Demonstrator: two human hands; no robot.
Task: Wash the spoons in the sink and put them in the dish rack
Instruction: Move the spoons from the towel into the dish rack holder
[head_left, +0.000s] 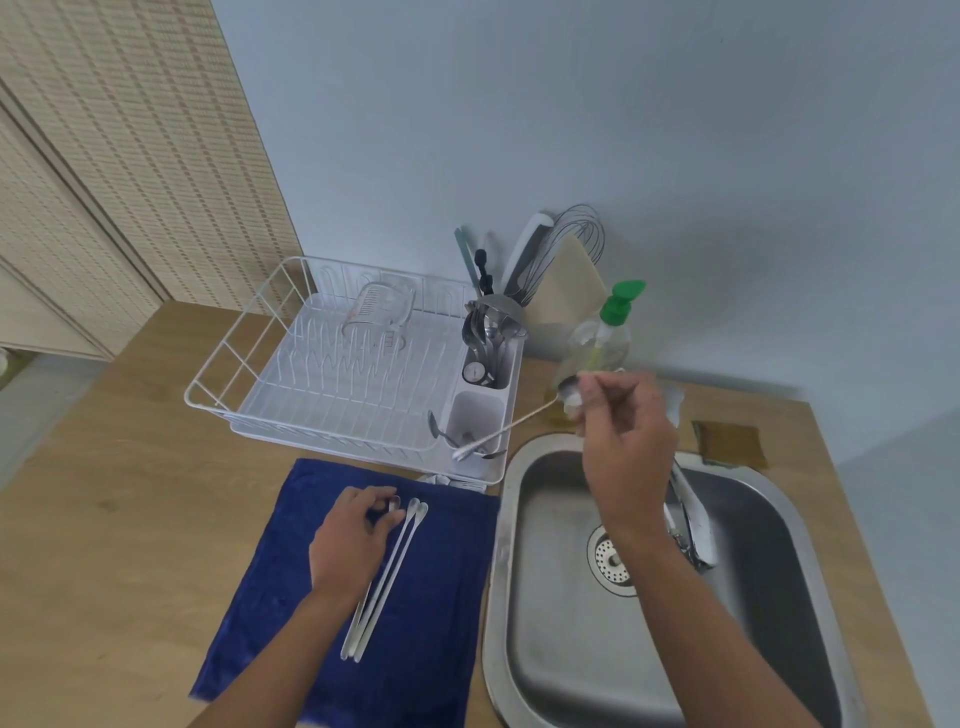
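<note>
My right hand (626, 441) is raised over the sink's back left corner and pinches the bowl end of a long thin spoon (506, 427). That spoon's handle slants down left into the front cutlery cup (475, 415) of the white dish rack (291, 374). Two long spoons (387, 577) lie side by side on a blue cloth (415, 623). My left hand (353, 540) rests on the cloth beside them, its fingers closed on the bowl end of a third spoon (394, 503). The steel sink (550, 649) lies to the right.
The rack's back cutlery cup (488, 353) holds several utensils, and a clear measuring cup (376, 312) lies in the rack. A green-capped soap bottle (608, 332), a utensil holder with a whisk (566, 249) and a sponge (730, 439) stand behind the sink. A tap (691, 514) overhangs the basin.
</note>
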